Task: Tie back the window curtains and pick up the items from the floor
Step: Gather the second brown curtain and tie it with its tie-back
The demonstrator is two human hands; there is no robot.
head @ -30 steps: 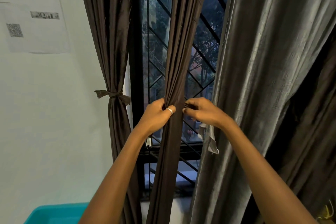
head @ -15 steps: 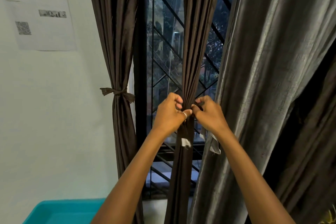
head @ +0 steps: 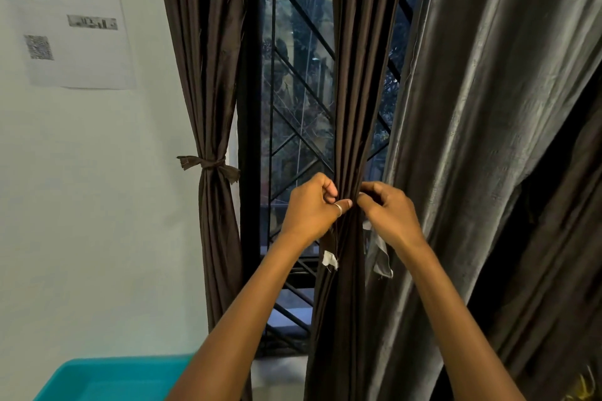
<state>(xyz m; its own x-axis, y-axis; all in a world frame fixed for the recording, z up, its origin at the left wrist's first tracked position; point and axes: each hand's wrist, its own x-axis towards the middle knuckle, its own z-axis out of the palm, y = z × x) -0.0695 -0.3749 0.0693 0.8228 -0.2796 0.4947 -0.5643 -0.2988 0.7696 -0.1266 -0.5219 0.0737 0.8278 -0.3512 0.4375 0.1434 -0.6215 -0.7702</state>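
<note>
**Both hands pinching the tie strip on the middle curtain**

Left hand (head: 312,205): fingers curled, thumb with ring (head: 338,209) pressed to the front of the middle curtain (head: 355,75), pinching the tie strip (head: 329,260). Right hand (head: 389,210): fingers curled, pinching the same strip from the other side. Hands nearly touching, with the bunched curtain between them. Exact fingertip contact is hidden in the folds. One strip end, white-tipped, hangs just below the left hand against the curtain. A grey end hangs just below the right hand.

The middle curtain is dark brown, gathered into a narrow column and hanging upright in front of the window grille (head: 293,107).

Left of the middle curtain, across the bare stretch of grille: left curtain (head: 208,75), same dark fabric, already cinched with its own knotted tie (head: 208,163). Just right of the middle curtain, touching it low down: grey curtain (head: 488,107), loose.

Far left of the middle curtain, high on the wall: printed paper sheet (head: 71,19) with a QR code. Low and left of the middle curtain: teal bin (head: 107,379), only part in view, the visible inside shows plain teal, contents cannot be told.
</note>
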